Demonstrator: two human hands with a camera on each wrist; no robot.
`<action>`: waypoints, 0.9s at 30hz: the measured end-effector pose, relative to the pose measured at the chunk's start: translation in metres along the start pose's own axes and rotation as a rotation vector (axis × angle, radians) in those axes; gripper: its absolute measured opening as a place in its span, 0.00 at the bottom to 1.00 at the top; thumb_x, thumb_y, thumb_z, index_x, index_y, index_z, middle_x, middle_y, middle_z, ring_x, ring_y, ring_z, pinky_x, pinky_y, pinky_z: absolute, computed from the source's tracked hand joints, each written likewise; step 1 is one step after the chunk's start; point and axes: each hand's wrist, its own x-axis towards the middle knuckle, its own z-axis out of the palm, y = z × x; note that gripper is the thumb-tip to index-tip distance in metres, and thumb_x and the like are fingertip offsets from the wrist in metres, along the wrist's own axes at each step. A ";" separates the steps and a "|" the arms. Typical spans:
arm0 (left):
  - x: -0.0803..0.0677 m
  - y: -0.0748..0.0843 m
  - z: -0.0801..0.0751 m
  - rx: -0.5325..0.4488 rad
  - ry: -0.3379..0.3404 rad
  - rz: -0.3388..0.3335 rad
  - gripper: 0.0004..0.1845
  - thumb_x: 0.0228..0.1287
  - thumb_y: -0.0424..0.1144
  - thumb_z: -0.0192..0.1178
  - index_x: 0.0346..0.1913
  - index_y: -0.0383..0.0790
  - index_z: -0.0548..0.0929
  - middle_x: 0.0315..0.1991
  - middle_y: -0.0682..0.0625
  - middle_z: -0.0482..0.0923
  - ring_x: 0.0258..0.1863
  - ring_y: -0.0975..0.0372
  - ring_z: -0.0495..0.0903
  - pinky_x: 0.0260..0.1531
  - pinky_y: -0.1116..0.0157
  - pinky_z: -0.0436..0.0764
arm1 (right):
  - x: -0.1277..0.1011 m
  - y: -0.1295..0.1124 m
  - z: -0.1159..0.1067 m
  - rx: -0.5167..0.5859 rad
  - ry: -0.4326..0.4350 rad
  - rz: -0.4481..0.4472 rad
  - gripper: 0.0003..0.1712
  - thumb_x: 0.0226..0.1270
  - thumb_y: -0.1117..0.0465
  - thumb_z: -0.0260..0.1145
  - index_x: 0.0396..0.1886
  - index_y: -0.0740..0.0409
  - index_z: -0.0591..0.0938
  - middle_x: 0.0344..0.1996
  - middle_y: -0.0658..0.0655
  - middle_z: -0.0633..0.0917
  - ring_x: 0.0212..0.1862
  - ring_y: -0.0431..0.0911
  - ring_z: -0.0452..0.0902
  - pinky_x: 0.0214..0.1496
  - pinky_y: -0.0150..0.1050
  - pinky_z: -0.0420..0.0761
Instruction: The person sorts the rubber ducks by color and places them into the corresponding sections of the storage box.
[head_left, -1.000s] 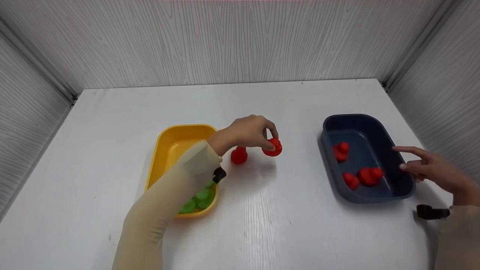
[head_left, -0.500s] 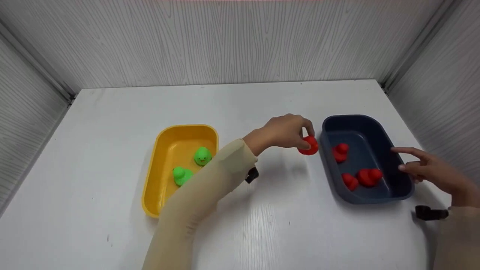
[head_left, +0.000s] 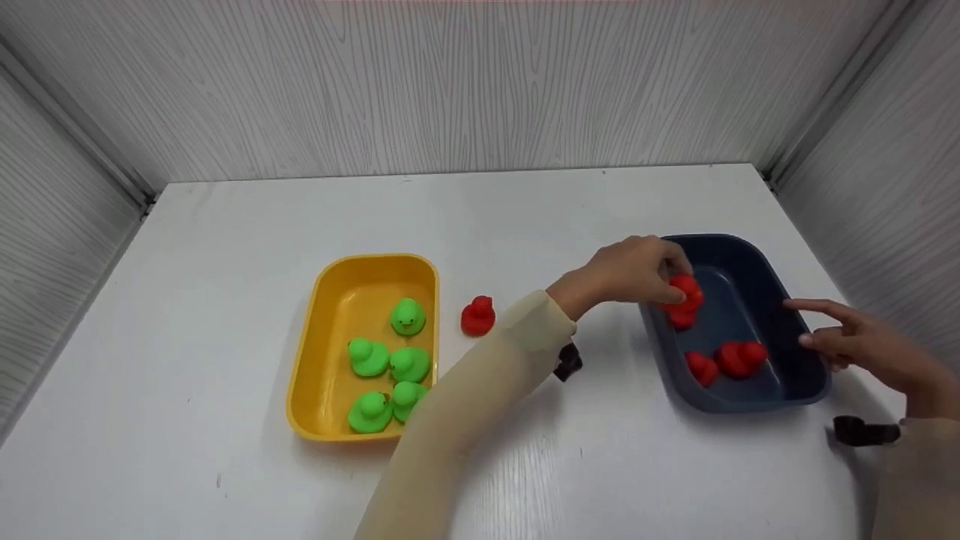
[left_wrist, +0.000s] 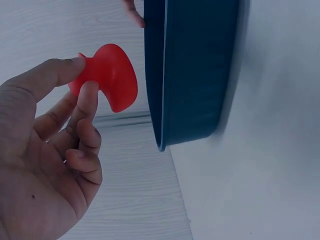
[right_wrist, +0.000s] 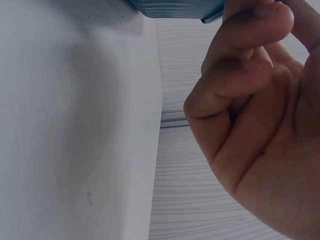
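small glossy red rubber duck

Head view: high, facing forward and down over the whole table. 2 wrist views: close, low, facing along the palms. All 3 share the blue tray.

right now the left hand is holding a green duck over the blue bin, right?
Not quite: the duck pinched by the left hand is red, not green, as the head and left wrist views show. It is indeed over the blue bin; the green ducks lie in the yellow bin.
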 end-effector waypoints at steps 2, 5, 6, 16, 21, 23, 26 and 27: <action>0.006 0.003 0.008 -0.028 0.002 0.001 0.16 0.60 0.48 0.65 0.52 0.53 0.82 0.38 0.58 0.81 0.34 0.70 0.76 0.34 0.73 0.73 | 0.000 0.001 0.000 0.008 -0.007 0.004 0.24 0.73 0.56 0.57 0.65 0.34 0.67 0.15 0.48 0.64 0.21 0.44 0.67 0.26 0.38 0.68; 0.014 0.008 0.021 -0.062 0.011 0.010 0.17 0.60 0.48 0.65 0.52 0.54 0.82 0.37 0.59 0.81 0.34 0.71 0.76 0.33 0.74 0.73 | -0.001 0.002 0.001 0.030 -0.015 -0.005 0.25 0.73 0.57 0.57 0.66 0.36 0.67 0.15 0.50 0.63 0.21 0.44 0.67 0.26 0.39 0.69; 0.016 0.009 0.025 -0.070 0.016 0.009 0.17 0.60 0.49 0.65 0.52 0.54 0.82 0.37 0.60 0.81 0.34 0.71 0.76 0.33 0.74 0.74 | -0.001 0.002 0.001 0.041 -0.018 -0.007 0.25 0.73 0.57 0.57 0.66 0.35 0.67 0.15 0.51 0.62 0.21 0.44 0.67 0.26 0.39 0.68; 0.033 0.005 0.054 -0.105 0.119 -0.053 0.16 0.60 0.52 0.65 0.51 0.59 0.81 0.33 0.64 0.79 0.32 0.74 0.76 0.31 0.76 0.73 | 0.000 0.000 0.001 0.072 -0.038 -0.041 0.24 0.74 0.59 0.55 0.67 0.38 0.67 0.16 0.49 0.66 0.20 0.46 0.65 0.24 0.42 0.66; 0.038 -0.002 0.063 -0.122 0.131 -0.030 0.16 0.60 0.53 0.65 0.50 0.57 0.81 0.33 0.64 0.79 0.32 0.74 0.75 0.31 0.77 0.72 | -0.001 0.000 0.000 0.043 -0.015 0.007 0.24 0.73 0.57 0.57 0.65 0.34 0.67 0.15 0.47 0.65 0.22 0.44 0.68 0.26 0.39 0.69; 0.039 -0.003 0.066 -0.116 0.133 -0.029 0.16 0.60 0.53 0.65 0.50 0.58 0.81 0.32 0.64 0.79 0.31 0.74 0.75 0.31 0.77 0.72 | -0.001 0.000 -0.001 0.036 -0.008 0.010 0.24 0.73 0.57 0.57 0.65 0.34 0.67 0.15 0.47 0.64 0.22 0.44 0.68 0.26 0.38 0.70; 0.041 -0.004 0.068 -0.092 0.137 -0.022 0.16 0.60 0.53 0.65 0.50 0.58 0.81 0.31 0.63 0.79 0.30 0.74 0.74 0.30 0.77 0.71 | -0.001 0.001 -0.001 0.042 -0.007 -0.008 0.24 0.73 0.58 0.57 0.66 0.36 0.67 0.15 0.47 0.66 0.21 0.44 0.67 0.25 0.39 0.68; 0.042 -0.003 0.069 -0.078 0.138 -0.017 0.16 0.60 0.53 0.65 0.50 0.58 0.81 0.31 0.63 0.79 0.30 0.74 0.74 0.29 0.77 0.71 | -0.001 0.002 -0.001 0.046 -0.007 -0.015 0.24 0.73 0.58 0.57 0.66 0.36 0.68 0.15 0.47 0.67 0.21 0.45 0.67 0.24 0.40 0.68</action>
